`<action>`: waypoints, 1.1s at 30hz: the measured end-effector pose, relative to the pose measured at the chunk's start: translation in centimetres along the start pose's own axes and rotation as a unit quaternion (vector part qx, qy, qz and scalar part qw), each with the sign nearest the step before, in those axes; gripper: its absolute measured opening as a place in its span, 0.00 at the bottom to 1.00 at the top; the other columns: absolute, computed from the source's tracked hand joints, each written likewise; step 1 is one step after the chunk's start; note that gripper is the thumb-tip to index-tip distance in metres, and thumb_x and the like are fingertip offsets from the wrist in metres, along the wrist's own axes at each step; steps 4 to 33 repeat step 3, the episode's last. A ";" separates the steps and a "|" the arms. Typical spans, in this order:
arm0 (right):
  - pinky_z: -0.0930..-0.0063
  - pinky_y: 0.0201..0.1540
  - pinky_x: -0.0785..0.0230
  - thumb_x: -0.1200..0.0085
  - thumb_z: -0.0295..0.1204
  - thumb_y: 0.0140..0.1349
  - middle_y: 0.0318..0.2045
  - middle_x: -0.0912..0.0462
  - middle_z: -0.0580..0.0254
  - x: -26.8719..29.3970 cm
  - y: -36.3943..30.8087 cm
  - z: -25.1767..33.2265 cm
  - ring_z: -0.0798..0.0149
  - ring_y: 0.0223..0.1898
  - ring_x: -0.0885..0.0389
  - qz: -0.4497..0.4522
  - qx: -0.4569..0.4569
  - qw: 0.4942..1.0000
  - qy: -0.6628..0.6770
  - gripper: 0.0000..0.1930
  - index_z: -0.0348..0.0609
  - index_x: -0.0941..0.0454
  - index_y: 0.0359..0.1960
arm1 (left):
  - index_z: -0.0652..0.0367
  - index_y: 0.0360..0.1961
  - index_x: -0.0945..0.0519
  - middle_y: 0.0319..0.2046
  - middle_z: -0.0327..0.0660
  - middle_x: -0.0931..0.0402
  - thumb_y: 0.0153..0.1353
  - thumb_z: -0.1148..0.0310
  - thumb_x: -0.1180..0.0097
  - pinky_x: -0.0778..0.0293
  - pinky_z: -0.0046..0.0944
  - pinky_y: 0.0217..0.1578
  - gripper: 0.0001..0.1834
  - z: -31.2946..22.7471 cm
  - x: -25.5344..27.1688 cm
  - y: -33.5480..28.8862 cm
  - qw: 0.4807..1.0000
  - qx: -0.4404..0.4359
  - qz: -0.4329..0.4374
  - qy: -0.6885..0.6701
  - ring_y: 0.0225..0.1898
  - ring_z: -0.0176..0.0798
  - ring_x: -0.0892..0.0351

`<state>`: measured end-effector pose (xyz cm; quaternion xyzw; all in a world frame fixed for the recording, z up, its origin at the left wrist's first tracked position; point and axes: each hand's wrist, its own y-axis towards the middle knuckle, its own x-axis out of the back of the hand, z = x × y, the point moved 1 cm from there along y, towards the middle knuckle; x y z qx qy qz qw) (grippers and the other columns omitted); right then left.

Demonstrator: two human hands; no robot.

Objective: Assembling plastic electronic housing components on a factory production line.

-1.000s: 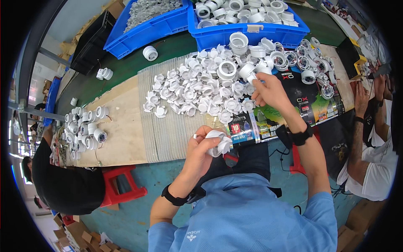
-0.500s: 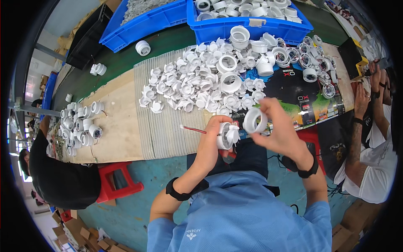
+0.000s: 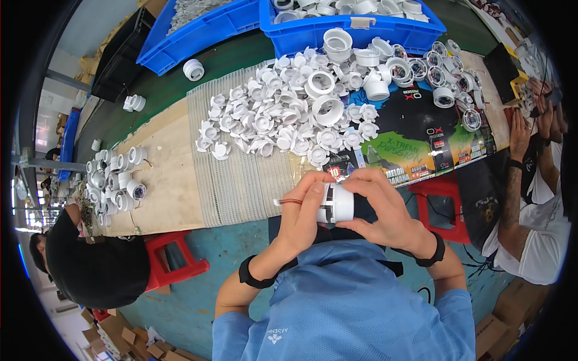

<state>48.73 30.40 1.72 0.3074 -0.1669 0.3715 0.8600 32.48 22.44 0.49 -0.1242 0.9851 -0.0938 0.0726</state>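
Both my hands meet over my lap at the table's near edge. My left hand grips the left end of a white round plastic housing, with a short red wire sticking out past its thumb. My right hand closes on the right end of the same housing, pressed against the left-hand part. A big heap of small white plastic parts lies on the table just beyond my hands, with several larger white rings on top.
Two blue bins with white parts stand at the far edge. Finished round housings cluster at the left, near a seated person in black. Another person's hand works at the right. Red stools stand below the table.
My right hand took a white ring from the heap and brought it down to the piece in my left hand. The two parts are now pressed together between both hands.
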 end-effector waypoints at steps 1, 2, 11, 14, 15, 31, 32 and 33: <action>0.64 0.47 0.31 0.27 0.24 0.38 0.48 0.30 0.51 -0.1 0.0 0.0 0.51 0.46 0.27 -0.005 0.018 1.000 0.000 0.35 0.39 0.30 0.52 | 0.61 0.44 0.26 0.27 0.36 0.25 0.69 0.56 0.63 0.32 0.25 0.19 0.19 0.0 0.0 -0.1 1.000 -0.004 0.002 -0.001 0.23 0.24 0.29; 0.63 0.48 0.32 0.27 0.24 0.37 0.47 0.30 0.51 -0.2 0.0 0.0 0.50 0.46 0.27 -0.010 0.035 0.999 0.000 0.36 0.39 0.30 0.53 | 0.60 0.44 0.26 0.26 0.35 0.27 0.69 0.58 0.62 0.34 0.25 0.20 0.18 0.1 0.0 -0.2 1.000 -0.009 0.004 -0.002 0.23 0.23 0.31; 0.63 0.48 0.32 0.27 0.24 0.37 0.48 0.30 0.51 -0.3 -0.1 0.0 0.49 0.47 0.27 -0.003 0.045 0.999 -0.012 0.37 0.39 0.30 0.53 | 0.60 0.44 0.26 0.26 0.35 0.27 0.69 0.58 0.62 0.34 0.25 0.20 0.18 0.1 0.0 -0.2 1.000 -0.008 0.004 -0.002 0.23 0.23 0.31; 0.63 0.48 0.32 0.27 0.24 0.37 0.48 0.30 0.51 -0.3 -0.1 0.0 0.49 0.47 0.27 -0.003 0.045 0.999 -0.012 0.37 0.39 0.30 0.53 | 0.60 0.44 0.26 0.26 0.35 0.27 0.69 0.58 0.62 0.34 0.25 0.20 0.18 0.1 0.0 -0.2 1.000 -0.008 0.004 -0.002 0.23 0.23 0.31; 0.63 0.48 0.32 0.27 0.24 0.37 0.48 0.30 0.51 -0.3 -0.1 0.0 0.49 0.47 0.27 -0.003 0.045 0.999 -0.012 0.37 0.39 0.30 0.53 | 0.60 0.44 0.26 0.26 0.35 0.27 0.69 0.58 0.62 0.34 0.25 0.20 0.18 0.1 0.0 -0.2 1.000 -0.008 0.004 -0.002 0.23 0.23 0.31; 0.63 0.48 0.32 0.27 0.24 0.37 0.48 0.30 0.51 -0.3 -0.1 0.0 0.49 0.47 0.27 -0.003 0.045 0.999 -0.012 0.37 0.39 0.30 0.53 | 0.60 0.44 0.26 0.26 0.35 0.27 0.69 0.58 0.62 0.34 0.25 0.20 0.18 0.1 0.0 -0.2 1.000 -0.008 0.004 -0.002 0.23 0.23 0.31; 0.63 0.48 0.32 0.27 0.24 0.37 0.48 0.30 0.51 -0.3 -0.1 0.0 0.49 0.47 0.27 -0.003 0.045 0.999 -0.012 0.37 0.39 0.30 0.53 | 0.60 0.44 0.26 0.26 0.35 0.27 0.69 0.58 0.62 0.34 0.25 0.20 0.18 0.1 0.0 -0.2 1.000 -0.008 0.004 -0.002 0.23 0.23 0.31; 0.63 0.48 0.32 0.27 0.24 0.37 0.48 0.30 0.51 -0.3 -0.1 0.0 0.49 0.47 0.27 -0.003 0.045 0.999 -0.012 0.37 0.39 0.30 0.53 | 0.60 0.44 0.26 0.26 0.35 0.27 0.69 0.58 0.62 0.34 0.25 0.20 0.18 0.1 0.0 -0.2 1.000 -0.008 0.004 -0.002 0.23 0.23 0.31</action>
